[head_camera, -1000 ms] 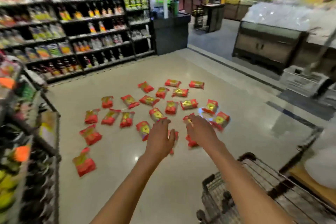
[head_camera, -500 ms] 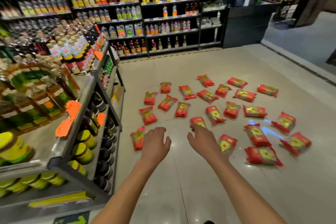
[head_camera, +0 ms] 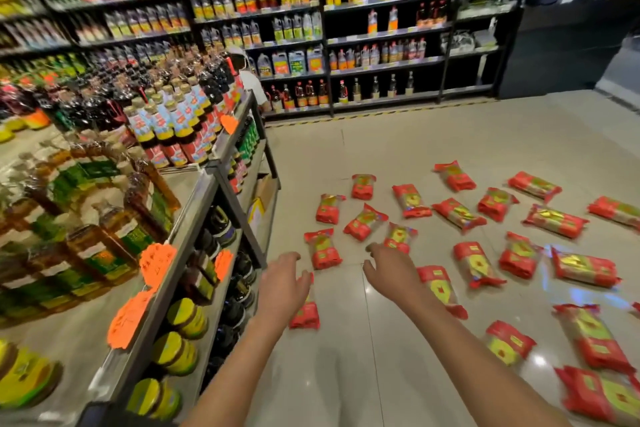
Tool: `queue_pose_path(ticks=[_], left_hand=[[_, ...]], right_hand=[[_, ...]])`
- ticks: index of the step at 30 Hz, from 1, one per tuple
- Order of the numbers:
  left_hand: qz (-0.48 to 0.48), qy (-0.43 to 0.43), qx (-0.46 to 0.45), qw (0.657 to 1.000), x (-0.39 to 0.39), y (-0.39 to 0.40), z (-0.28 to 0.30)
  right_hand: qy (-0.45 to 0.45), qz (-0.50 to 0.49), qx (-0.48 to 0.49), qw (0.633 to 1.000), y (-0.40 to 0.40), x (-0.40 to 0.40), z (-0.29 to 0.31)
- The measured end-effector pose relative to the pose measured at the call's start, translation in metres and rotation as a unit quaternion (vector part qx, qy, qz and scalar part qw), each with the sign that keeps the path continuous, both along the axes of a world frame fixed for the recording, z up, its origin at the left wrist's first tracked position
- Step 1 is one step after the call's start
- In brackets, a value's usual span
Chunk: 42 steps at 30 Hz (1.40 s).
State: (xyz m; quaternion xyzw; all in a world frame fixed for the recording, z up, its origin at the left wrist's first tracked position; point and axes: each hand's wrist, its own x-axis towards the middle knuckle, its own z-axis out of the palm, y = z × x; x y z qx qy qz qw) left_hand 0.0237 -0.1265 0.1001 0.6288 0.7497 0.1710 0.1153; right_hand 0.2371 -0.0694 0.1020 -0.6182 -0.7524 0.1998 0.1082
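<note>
Both hands are empty: the left hand point(head_camera: 282, 284) and the right hand point(head_camera: 391, 272) have their fingers loosely spread and pinch nothing. The red packets point(head_camera: 478, 263) lie flat and scattered on the floor point(head_camera: 346, 374), all on the aisle side of the display rack point(head_camera: 207, 191); none touches it. The nearest packet point(head_camera: 306, 315) lies just beside the rack's foot, partly hidden by the left hand.

Step in hand, as judged: reach down and collect packets, starting at the rack end.

1. Lower each hand onto a separate packet; do not cross the arms. The left hand suits the nearest packet. The right hand suits the next packet point(head_camera: 398, 236), farther from the rack, at its fingertips in this view.
2. Grip across the short width, thumb on one long edge and fingers on the other. The film looks slick, so close firmly before lifting.
3. Keep the left elbow away from the rack's bottles point(head_camera: 166, 128) and the orange price tags point(head_camera: 157, 262) on the shelf edge.

Pose: both forearms extend forward, roughly parallel, palms down, wrists straight. The left hand is closer to the rack; the right is farther out. Whether either hand touches a packet cannot be told.
</note>
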Motion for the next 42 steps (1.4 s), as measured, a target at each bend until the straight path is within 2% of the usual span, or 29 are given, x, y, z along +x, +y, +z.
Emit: queue_pose_path(ticks=[5, 11, 19, 22, 26, 29, 32, 34, 36, 39, 42], left_hand=[[0.031, -0.007, -0.024, 0.999, -0.024, 0.08, -0.005], [0.097, -0.074, -0.068, 0.99, -0.054, 0.187, -0.042], [0.114, -0.128, -0.094, 0.981, -0.098, 0.338, -0.093], [0.172, -0.185, -0.151, 0.956, -0.115, 0.379, -0.131], [0.243, -0.27, -0.263, 0.894, -0.137, 0.42, -0.21], [0.266, -0.274, -0.287, 0.878, -0.153, 0.449, -0.282], [0.286, -0.246, -0.279, 0.883, -0.157, 0.473, -0.343], [0.304, -0.252, -0.283, 0.874, -0.159, 0.484, -0.392], [0.331, -0.268, -0.309, 0.851, -0.164, 0.494, -0.453], [0.316, -0.295, -0.41, 0.803, -0.175, 0.496, -0.551], [0.32, -0.299, -0.447, 0.78, -0.188, 0.488, -0.634]], right_hand=[[-0.031, 0.034, -0.016, 0.999, 0.073, -0.027, -0.009], [-0.084, 0.077, -0.033, 0.993, 0.188, -0.054, -0.048], [-0.076, 0.074, -0.069, 0.992, 0.345, -0.103, -0.065], [-0.017, 0.054, -0.113, 0.992, 0.396, -0.123, -0.096], [0.022, 0.011, -0.243, 0.97, 0.44, -0.145, -0.176], [0.018, -0.003, -0.321, 0.947, 0.47, -0.16, -0.256], [-0.006, 0.021, -0.347, 0.938, 0.498, -0.17, -0.327], [-0.016, 0.032, -0.36, 0.932, 0.519, -0.175, -0.378], [-0.02, 0.024, -0.388, 0.921, 0.544, -0.177, -0.441], [-0.012, -0.026, -0.436, 0.899, 0.576, -0.181, -0.536], [-0.007, -0.075, -0.455, 0.887, 0.6, -0.19, -0.619]])
